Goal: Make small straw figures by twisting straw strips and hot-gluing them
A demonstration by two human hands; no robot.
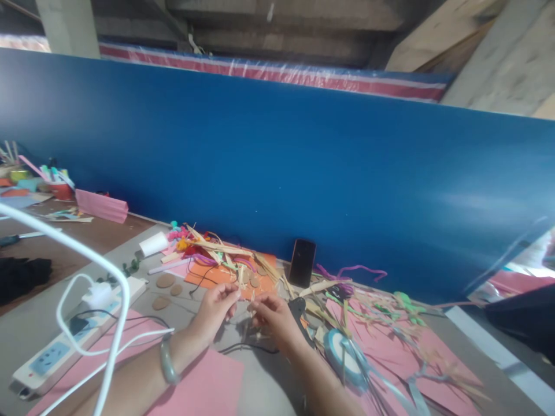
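White cable (125, 294), left of phone (302, 263). Left hand (220, 303) and right hand (272, 319), front-left of phone: each pinching, seemingly for control, pale straw (241, 276), blurred. Phone leans on partition (277, 156) for support.

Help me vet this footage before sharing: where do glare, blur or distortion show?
Head view: pale glare toward the right of the blue panel; fine detail soft around the left hand and right hand; edges appear stretched, as with a wide lens.
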